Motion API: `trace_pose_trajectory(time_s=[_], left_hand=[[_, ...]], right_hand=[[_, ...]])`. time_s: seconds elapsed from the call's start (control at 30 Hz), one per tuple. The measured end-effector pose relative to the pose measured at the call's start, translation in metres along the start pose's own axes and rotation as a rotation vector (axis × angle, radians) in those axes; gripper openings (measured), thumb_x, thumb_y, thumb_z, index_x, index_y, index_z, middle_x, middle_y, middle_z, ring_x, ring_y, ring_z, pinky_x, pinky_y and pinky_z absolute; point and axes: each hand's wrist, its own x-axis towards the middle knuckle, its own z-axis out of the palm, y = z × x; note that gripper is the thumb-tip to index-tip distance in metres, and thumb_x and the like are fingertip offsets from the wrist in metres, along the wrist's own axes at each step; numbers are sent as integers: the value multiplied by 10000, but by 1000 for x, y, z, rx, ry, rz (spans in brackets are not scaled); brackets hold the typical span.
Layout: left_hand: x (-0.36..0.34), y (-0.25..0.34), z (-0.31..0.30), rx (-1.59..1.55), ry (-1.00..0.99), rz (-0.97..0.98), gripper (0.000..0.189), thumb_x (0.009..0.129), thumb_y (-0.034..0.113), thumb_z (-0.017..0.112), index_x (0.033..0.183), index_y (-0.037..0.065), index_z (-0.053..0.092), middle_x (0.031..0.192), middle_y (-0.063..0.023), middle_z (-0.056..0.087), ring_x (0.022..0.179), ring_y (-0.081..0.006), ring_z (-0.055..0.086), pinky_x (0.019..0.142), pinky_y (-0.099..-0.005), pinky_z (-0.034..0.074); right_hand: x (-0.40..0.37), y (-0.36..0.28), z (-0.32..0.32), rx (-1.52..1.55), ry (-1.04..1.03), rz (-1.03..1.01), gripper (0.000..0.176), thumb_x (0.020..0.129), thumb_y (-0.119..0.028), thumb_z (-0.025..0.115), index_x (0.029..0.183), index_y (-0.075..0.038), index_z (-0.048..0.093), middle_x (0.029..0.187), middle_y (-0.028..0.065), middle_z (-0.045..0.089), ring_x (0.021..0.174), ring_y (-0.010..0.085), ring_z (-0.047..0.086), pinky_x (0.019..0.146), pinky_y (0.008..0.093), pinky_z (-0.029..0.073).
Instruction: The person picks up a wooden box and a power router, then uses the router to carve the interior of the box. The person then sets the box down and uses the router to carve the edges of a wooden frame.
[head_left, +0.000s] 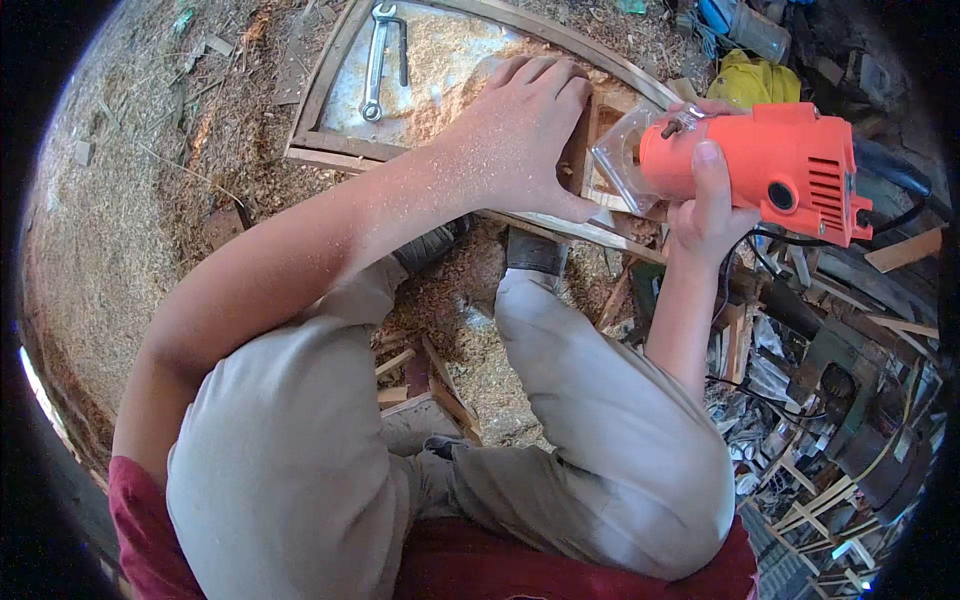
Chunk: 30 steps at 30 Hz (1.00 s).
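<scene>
My right hand [703,205] is wrapped around an orange trim router [745,160], its thumb along the body. The router lies tilted on its side, its clear base [620,165] facing left against a wooden piece [603,118]. My left hand [528,130], dusted with shavings, grips that wooden piece from the left, fingers over the far side and thumb at the near side. The piece rests over a wood-framed white board [345,150] covered with sawdust. The router bit is hard to make out behind the clear base.
A combination wrench [377,65] and a dark L-shaped rod [403,50] lie on the board. Wood shavings [130,280] cover the ground at left. A black power cord [895,170] trails from the router. A yellow bag [752,80] and scrap wood [905,250] are at right.
</scene>
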Motion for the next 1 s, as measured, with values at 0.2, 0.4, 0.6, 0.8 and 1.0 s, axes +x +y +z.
trace_pose_trajectory(time_s=[0.2,0.4,0.6,0.8,1.0], left_hand=[[-2,0,1,5,26,16,1130,675,714,786,1350,-154,524,1439,-348,493,1432,-465,420,1229,-548,277],[-4,1,-4,-11,1,-3,1136,661,699,803,1373,-135,505,1438,-328,493,1428,-455,419,1225,-546,277],[-5,1,-3,-7,11,-4,1141,646,680,818,1385,-128,496,1443,-333,495,1427,-456,425,1226,-541,275],[-3,0,2,6,41,-8,1140,651,677,820,1380,-136,492,1438,-348,494,1422,-459,435,1228,-541,277],[-3,-2,5,17,72,19,1122,669,681,812,1364,-139,492,1434,-350,493,1428,-470,424,1230,-549,277]], right_hand=[[-1,4,-7,-18,6,-22,530,848,-106,729,1308,35,508,1137,207,666,1012,313,695,908,490,607],[-6,4,-9,-14,-31,-33,568,849,-71,722,1352,15,473,1179,219,638,1017,338,702,902,508,611],[-9,-6,3,43,-22,34,553,856,-64,711,1350,11,475,1178,215,631,1035,351,699,900,515,612],[-3,1,6,143,-21,23,568,826,2,776,1320,9,497,1152,187,667,981,218,676,904,368,575],[2,5,-4,-50,-23,-21,523,858,-94,719,1316,26,496,1172,220,645,978,328,704,895,492,612]])
